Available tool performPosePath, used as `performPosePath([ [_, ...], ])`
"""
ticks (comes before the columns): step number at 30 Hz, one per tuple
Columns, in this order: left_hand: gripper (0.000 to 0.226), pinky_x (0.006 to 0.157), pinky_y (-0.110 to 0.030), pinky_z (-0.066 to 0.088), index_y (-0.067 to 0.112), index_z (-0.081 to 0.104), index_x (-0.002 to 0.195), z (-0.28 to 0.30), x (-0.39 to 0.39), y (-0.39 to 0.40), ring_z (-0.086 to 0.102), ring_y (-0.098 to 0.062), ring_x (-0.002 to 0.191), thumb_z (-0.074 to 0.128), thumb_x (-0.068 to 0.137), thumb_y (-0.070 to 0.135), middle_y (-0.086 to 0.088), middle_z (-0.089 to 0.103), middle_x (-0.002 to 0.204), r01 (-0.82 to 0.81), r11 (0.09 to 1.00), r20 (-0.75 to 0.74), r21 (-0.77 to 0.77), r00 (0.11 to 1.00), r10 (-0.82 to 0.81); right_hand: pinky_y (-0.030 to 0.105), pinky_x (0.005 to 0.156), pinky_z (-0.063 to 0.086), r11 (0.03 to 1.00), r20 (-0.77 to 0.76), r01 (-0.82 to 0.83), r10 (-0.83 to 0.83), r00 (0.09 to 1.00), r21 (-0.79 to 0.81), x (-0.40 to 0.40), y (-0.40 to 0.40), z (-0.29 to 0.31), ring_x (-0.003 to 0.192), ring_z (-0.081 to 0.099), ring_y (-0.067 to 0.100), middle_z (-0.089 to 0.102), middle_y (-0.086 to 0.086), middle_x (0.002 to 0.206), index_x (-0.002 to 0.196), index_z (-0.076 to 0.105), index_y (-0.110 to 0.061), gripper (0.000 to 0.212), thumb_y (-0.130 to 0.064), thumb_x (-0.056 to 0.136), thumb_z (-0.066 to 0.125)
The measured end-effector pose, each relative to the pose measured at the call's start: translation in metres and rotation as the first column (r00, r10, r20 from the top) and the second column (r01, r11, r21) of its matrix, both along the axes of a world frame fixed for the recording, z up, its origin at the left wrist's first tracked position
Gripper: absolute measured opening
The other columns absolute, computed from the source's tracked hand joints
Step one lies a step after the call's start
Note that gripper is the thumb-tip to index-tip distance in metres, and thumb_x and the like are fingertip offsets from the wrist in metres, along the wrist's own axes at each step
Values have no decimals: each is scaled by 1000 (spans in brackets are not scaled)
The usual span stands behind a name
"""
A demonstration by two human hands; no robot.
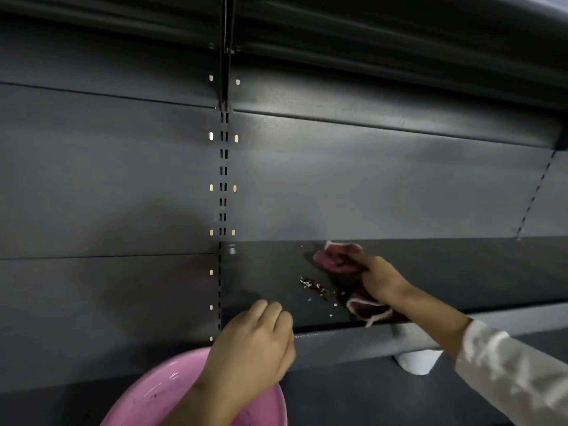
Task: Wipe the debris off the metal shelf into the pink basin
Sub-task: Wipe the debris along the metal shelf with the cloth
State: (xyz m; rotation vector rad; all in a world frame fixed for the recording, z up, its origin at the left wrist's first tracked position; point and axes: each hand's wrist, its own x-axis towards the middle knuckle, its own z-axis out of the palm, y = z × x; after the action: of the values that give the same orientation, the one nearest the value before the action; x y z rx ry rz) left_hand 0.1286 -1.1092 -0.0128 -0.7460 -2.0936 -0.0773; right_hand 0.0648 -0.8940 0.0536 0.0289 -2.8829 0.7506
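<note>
Debris (318,289) lay mid-frame on the shelf (270,272), left of the cloth (338,259) gripped by the right hand (381,279). Left hand (255,348), fingers curled, steadied the basin (147,401) at lower left; crumbs could overshoot its rim.

You face a dark grey metal back panel (368,186) split by horizontal seams. A slotted upright (223,179) runs down its middle, small lit holes either side. Another shelf's underside (368,23) overhangs above.

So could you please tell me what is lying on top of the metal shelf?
On the metal shelf: a debris pile and the red cloth gripped by the right hand. Anything beneath the cloth is hidden.
</note>
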Motion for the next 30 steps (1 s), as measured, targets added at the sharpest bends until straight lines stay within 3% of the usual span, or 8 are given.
performPosePath([
  [4, 17, 47, -23, 37, 21, 48, 51, -2, 0, 2, 44, -14, 54, 46, 67, 25, 4, 45, 53, -10, 1000, -11, -2, 1000, 10, 18, 102, 32, 996, 28, 73, -71, 997, -49, -19, 66, -14, 129, 44, 26, 46, 7, 142, 129, 49, -20, 57, 12, 85, 33],
  [9, 13, 49, -23, 30, 18, 47, 47, -1, -3, 7, 32, -16, 60, 46, 59, 22, 1, 43, 51, -23, 997, -54, 74, 998, 27, 39, 112, 32, 974, 137, 210, -221, 966, 89, -62, 83, -26, 129, 41, 36, 40, 10, 145, 139, 34, -31, 62, 1, 85, 34],
  [14, 12, 48, -26, 28, 17, 46, 43, 1, -1, 11, 27, -17, 60, 44, 55, 18, 0, 42, 49, -59, 987, -98, 152, 992, 74, 28, 103, 35, 996, 96, 36, -43, 994, 76, -103, 23, -25, 126, 47, 31, 49, 12, 140, 131, 49, -21, 50, 1, 88, 36],
  [20, 15, 52, -30, 26, 17, 46, 41, 0, -2, 12, 27, -17, 60, 45, 56, 16, 0, 46, 47, -94, 987, -169, 131, 979, 116, 12, 97, 32, 967, 48, -209, 218, 975, -148, -95, -25, -27, 120, 55, 24, 60, 11, 128, 112, 65, -6, 48, 14, 82, 33],
  [22, 16, 51, -30, 27, 18, 46, 41, -2, -3, 11, 29, -15, 60, 46, 57, 15, 0, 47, 47, -89, 989, -174, 118, 979, 109, 18, 98, 38, 942, 97, -282, 303, 948, -181, -85, -23, -23, 112, 59, 26, 63, 11, 123, 111, 66, -6, 49, 15, 82, 32],
  [26, 17, 46, -26, 30, 19, 46, 41, -2, -6, 10, 35, -15, 54, 45, 58, 15, 0, 47, 47, -83, 992, -163, 95, 982, 97, -1, 64, 46, 913, 100, -297, 336, 937, -279, -87, -3, -5, 74, 65, 3, 61, 2, 109, 115, 62, -5, 46, 13, 87, 31],
  [28, 17, 44, -24, 30, 19, 46, 40, -2, -7, 10, 38, -16, 48, 45, 57, 14, 0, 46, 46, -81, 992, -147, 99, 985, 95, -5, 64, 44, 910, 38, -200, 229, 973, -363, -103, 10, -5, 91, 63, 16, 58, 7, 119, 118, 58, 1, 45, 16, 87, 30],
  [30, 17, 42, -23, 31, 20, 46, 40, -2, -6, 9, 43, -16, 42, 47, 56, 16, 1, 47, 46, -88, 992, -131, 91, 986, 100, 2, 81, 41, 941, 41, -123, 143, 989, -316, -119, 14, -11, 110, 57, 25, 55, 13, 127, 121, 56, 2, 49, 19, 85, 28],
])
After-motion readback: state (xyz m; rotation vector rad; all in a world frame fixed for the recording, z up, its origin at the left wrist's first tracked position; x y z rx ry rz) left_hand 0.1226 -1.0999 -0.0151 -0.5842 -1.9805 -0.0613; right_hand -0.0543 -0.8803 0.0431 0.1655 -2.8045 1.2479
